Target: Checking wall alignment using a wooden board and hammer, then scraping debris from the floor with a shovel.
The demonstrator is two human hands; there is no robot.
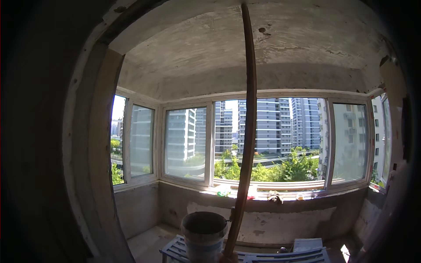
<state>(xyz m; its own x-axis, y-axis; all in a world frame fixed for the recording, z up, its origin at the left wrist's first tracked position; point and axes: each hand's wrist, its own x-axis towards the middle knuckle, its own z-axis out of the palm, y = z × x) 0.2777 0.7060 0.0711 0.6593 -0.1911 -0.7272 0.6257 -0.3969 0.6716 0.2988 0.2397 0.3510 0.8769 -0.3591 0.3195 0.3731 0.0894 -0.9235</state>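
A long, narrow brown wooden batten [247, 144] rises from the lower edge almost to the top of the view, leaning slightly, its upper end near the ceiling. At its foot a small part of a hand [230, 257] shows, fingers wrapped round the wood; by its place I take it for my right hand. The wrist and forearm are cut off below. Just left of the batten stands a round, dirty whitish bucket [204, 236], its inside dark, its contents not readable. My left hand is out of view.
A slatted grey-blue platform [280, 257] spans the bottom, with a pale box-like piece [308, 244] at its right. Windows [267, 140] surround the bay above a sill [289, 196] bearing small items, among them a green one [223, 191]. A rough plastered ceiling [197, 44] hangs overhead.
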